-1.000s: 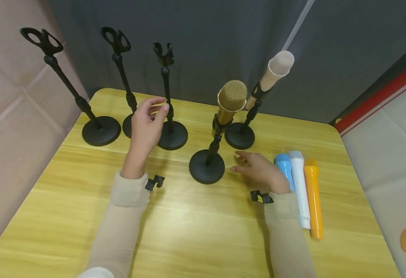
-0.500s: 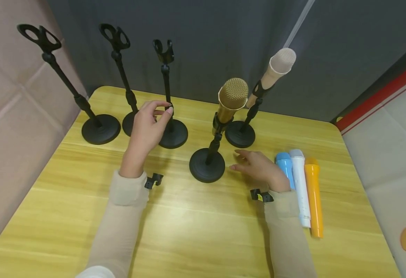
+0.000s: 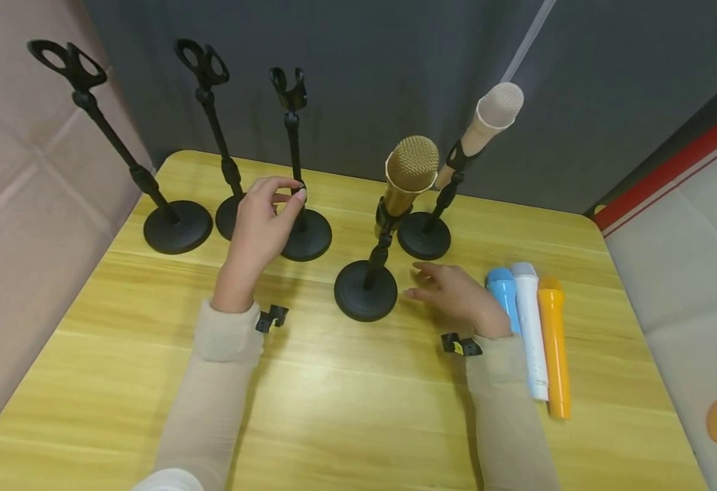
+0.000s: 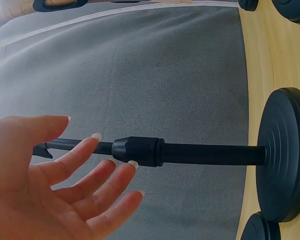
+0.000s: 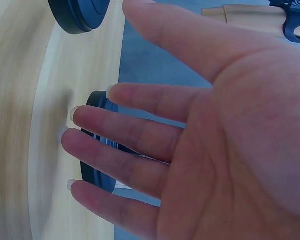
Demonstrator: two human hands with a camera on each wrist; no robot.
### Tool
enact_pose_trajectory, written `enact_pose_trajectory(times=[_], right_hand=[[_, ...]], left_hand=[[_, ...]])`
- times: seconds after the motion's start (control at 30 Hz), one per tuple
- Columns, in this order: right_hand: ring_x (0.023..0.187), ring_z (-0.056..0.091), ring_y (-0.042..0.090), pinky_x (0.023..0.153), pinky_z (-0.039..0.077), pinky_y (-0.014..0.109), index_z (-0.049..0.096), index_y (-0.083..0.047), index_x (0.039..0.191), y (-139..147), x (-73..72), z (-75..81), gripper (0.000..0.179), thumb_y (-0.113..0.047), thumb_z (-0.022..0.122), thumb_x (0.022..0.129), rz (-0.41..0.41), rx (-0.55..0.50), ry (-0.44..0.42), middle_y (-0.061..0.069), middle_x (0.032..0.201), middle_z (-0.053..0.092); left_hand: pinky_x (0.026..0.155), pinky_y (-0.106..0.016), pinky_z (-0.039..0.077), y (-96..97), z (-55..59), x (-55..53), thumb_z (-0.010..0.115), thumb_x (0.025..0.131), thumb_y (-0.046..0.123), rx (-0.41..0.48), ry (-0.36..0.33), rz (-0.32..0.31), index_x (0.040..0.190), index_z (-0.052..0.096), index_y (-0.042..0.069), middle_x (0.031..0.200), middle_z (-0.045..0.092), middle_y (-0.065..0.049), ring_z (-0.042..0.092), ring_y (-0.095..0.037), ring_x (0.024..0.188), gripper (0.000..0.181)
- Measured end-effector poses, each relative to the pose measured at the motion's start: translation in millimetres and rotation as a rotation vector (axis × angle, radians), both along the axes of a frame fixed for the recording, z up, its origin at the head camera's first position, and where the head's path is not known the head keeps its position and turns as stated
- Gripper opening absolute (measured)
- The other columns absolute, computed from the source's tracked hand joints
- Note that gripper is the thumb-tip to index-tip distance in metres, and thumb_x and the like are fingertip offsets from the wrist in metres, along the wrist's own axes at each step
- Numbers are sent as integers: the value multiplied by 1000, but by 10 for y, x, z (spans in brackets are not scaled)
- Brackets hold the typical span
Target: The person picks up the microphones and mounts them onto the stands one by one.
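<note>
My left hand (image 3: 260,221) is held up beside the third black microphone stand (image 3: 312,239) from the left, its fingertips overlapping the pole in the head view. In the left wrist view, relaxed, spread fingers lie alongside the pole's black collar (image 4: 137,151) without wrapping it. Low over the table, my right hand (image 3: 453,296) points loosely spread fingers toward the base of a stand (image 3: 366,292) bearing a gold microphone (image 3: 412,167). Behind that one, a beige microphone (image 3: 493,116) sits tilted in the clip of another stand (image 3: 424,236).
Two more stands with bare clips (image 3: 177,228) (image 3: 226,218) occupy the back left. Blue (image 3: 504,290), white (image 3: 531,334) and orange (image 3: 553,348) microphones lie side by side at the right of the wooden table (image 3: 334,423). A dark grey panel (image 3: 346,88) rises behind.
My left hand has shifted slightly right, toward the third stand's pole. The right hand stays nearly still, and the head view has tilted a little.
</note>
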State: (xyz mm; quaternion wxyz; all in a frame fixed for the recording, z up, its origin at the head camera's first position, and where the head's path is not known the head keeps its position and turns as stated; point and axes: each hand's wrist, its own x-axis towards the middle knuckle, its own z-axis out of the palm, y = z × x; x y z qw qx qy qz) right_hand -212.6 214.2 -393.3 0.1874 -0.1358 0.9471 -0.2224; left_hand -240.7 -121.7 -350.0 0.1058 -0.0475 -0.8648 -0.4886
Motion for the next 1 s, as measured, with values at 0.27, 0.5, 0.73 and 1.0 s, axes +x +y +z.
enact_pose_trajectory(times=[0.27, 0.5, 0.73, 1.0], right_hand=[[135, 56, 36, 112, 45, 53, 47, -7, 151, -16, -8, -15, 70, -47, 66, 96, 2, 12, 8, 18, 145, 58], [137, 54, 36, 113, 44, 53, 47, -6, 151, -23, -10, -17, 71, -46, 67, 96, 5, 16, 12, 17, 148, 56], [136, 55, 36, 113, 44, 53, 47, -6, 151, -26, -24, -18, 71, -45, 68, 96, 10, 18, 15, 17, 147, 57], [137, 54, 36, 113, 44, 54, 47, -7, 151, -20, -23, -27, 69, -45, 66, 97, -7, 10, -5, 17, 146, 58]], left_hand=[[104, -50, 47, 8, 0, -3, 56, 103, 40, -7, -19, -13, 130, 64, 12, 145, 52, -11, 60, -30, 127, 40], [106, -51, 46, 10, -12, -4, 56, 103, 40, -18, -38, -17, 130, 64, 13, 146, 51, -10, 59, -30, 128, 39], [108, -51, 46, 6, -24, -12, 55, 104, 41, -26, -33, -24, 130, 64, 11, 147, 50, -11, 59, -30, 127, 40], [106, -51, 48, 19, -25, -20, 55, 104, 41, -44, -48, -24, 130, 63, 12, 149, 48, -10, 59, -29, 126, 40]])
